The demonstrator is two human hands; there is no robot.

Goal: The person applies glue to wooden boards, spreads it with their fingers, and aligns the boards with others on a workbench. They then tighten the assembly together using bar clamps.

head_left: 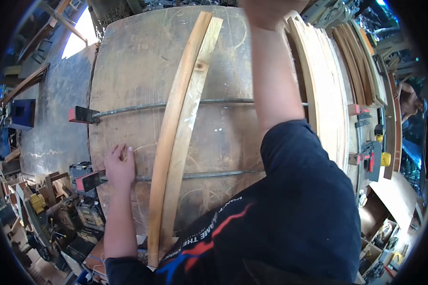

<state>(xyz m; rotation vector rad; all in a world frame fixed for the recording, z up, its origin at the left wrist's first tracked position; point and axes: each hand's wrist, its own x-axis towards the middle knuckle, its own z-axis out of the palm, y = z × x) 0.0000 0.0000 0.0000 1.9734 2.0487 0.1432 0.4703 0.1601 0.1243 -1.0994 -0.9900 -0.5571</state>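
while lying paired on table (133, 61) as long wooden strips (170, 126), likely handle stiff, fairly light; best held mid-length by edges. see left hand (120, 166) loosely spread; cannot tell for blurred right hand (270, 12).

From my end I read "AME THE" in white lettering (197, 239) on the black T-shirt (299, 204), beside its red stripe (233, 219) (the white letters (229, 205) above the stripe blur on me).

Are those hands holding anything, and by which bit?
The left hand holds nothing that shows. The right hand is blurred and cut off by the picture's top edge, so whether it holds anything cannot be told.
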